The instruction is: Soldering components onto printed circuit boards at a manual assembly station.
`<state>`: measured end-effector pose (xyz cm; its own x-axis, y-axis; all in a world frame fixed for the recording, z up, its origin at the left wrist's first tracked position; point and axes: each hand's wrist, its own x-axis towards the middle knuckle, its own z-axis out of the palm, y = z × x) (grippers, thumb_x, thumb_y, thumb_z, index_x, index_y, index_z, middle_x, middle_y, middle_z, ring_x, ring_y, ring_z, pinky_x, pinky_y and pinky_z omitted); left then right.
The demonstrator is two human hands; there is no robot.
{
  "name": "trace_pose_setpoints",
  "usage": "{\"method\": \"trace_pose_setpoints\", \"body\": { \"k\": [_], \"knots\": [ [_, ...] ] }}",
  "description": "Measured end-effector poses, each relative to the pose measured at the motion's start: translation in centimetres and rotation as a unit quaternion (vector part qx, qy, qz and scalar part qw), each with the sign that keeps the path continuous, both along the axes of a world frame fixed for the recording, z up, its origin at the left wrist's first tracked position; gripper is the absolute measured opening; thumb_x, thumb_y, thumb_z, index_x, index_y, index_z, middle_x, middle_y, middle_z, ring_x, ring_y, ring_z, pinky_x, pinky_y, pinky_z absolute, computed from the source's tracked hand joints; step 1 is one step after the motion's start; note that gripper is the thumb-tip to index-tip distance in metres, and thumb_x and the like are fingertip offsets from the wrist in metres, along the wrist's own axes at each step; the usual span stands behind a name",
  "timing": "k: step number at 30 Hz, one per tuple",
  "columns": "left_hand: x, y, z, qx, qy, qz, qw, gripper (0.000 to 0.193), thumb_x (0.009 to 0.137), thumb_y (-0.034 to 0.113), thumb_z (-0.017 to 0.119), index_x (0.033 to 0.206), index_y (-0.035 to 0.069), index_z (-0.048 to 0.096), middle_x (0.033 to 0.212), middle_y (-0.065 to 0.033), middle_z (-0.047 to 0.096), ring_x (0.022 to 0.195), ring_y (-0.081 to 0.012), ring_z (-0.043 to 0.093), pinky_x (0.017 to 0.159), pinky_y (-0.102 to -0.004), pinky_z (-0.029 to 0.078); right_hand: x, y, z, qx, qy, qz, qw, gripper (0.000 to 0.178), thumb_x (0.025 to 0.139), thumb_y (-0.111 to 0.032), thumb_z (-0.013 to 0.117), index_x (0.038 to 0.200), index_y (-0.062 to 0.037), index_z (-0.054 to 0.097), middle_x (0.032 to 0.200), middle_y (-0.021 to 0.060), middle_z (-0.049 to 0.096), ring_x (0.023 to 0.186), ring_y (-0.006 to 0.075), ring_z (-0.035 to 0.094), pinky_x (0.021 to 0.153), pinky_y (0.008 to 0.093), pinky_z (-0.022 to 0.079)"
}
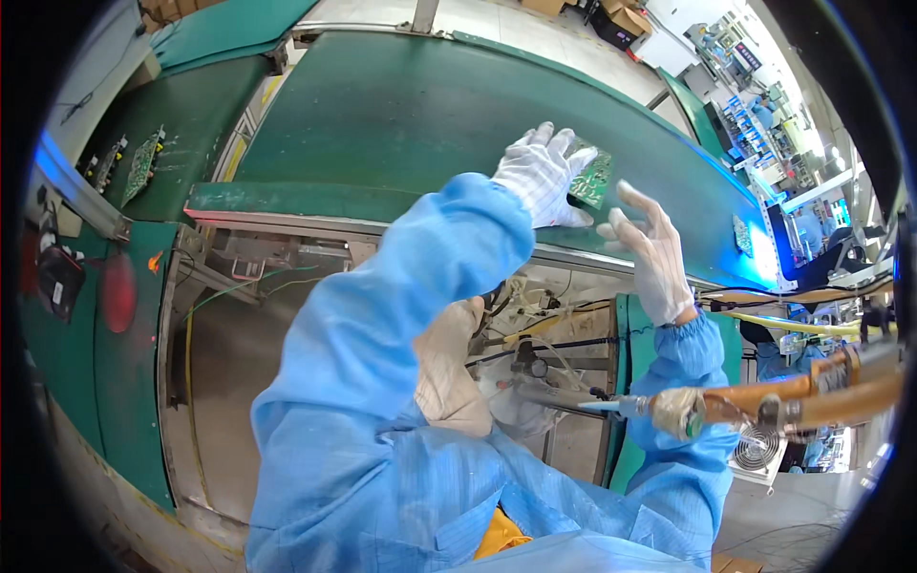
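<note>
A: Where is the circuit board [594, 178], and how is it being handled?

B: It is seen on the green conveyor [382, 119], right of the middle and closer to the near edge than to the far one. Its left side is overlapped by the left hand [544, 179], whose fingers are spread, with the thumb toward the near edge. Whether the board is pinched or merely touched cannot be told, as the contact is hidden by the glove

A: And the right hand [650, 250]?

B: It is held just beyond the board, over the near edge, with the fingers loosely curled and apart; nothing is seen gripped

A: How far along can the work be judged to be?

B: Partway, it would seem: the board is already on the conveyor, but the left hand is not yet clear of it

A: What else is found around?

B: Toward the conveyor's right end, a second board [742, 235] is lit by blue light. Two more boards [143, 168] are carried on the darker side conveyor [201, 105] at the left

A: Is anything in the way?

B: The board's path along the conveyor looks unobstructed, but the right sleeve [690, 355] is partly crossed by a blue-tipped nozzle [621, 406] on brown hoses [841, 406]
</note>
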<state>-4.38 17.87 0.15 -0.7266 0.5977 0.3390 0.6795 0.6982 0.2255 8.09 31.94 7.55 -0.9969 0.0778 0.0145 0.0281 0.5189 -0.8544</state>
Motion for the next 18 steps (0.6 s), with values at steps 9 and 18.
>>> {"method": "trace_pose_setpoints", "body": {
  "k": [9, 18],
  "knots": [
    [-3.3, 2.4, -1.7, 0.240, -0.131, -0.019, 0.962, 0.056, 0.088, 0.050, 0.057, 0.130, 0.013, 0.054, 0.127, -0.0089, 0.059, 0.115, -0.0281, 0.056, 0.099, -0.0369, 0.043, 8.5, 3.9, -0.8, -0.185, 0.107, -0.011, 0.977, 0.052, 0.098, -0.039, 0.044, 0.131, 0.0018, 0.049, 0.133, 0.0206, 0.051, 0.096, 0.0269, 0.063, 0.082, 0.0359, 0.053],
    [5.2, -12.4, -3.3, 0.752, -0.503, -0.139, 0.402, 0.014, 0.094, 0.010, 0.051, 0.099, 0.000, 0.059, 0.108, -0.0089, 0.064, 0.097, -0.0191, 0.064, 0.086, -0.0340, 0.055, 11.3, -2.0, 1.8, -0.241, 0.243, 0.023, 0.939, 0.101, 0.079, -0.071, 0.056, 0.147, -0.0027, 0.027, 0.140, 0.0264, 0.041, 0.118, 0.0369, 0.053, 0.095, 0.0448, 0.047]
  ]
}}
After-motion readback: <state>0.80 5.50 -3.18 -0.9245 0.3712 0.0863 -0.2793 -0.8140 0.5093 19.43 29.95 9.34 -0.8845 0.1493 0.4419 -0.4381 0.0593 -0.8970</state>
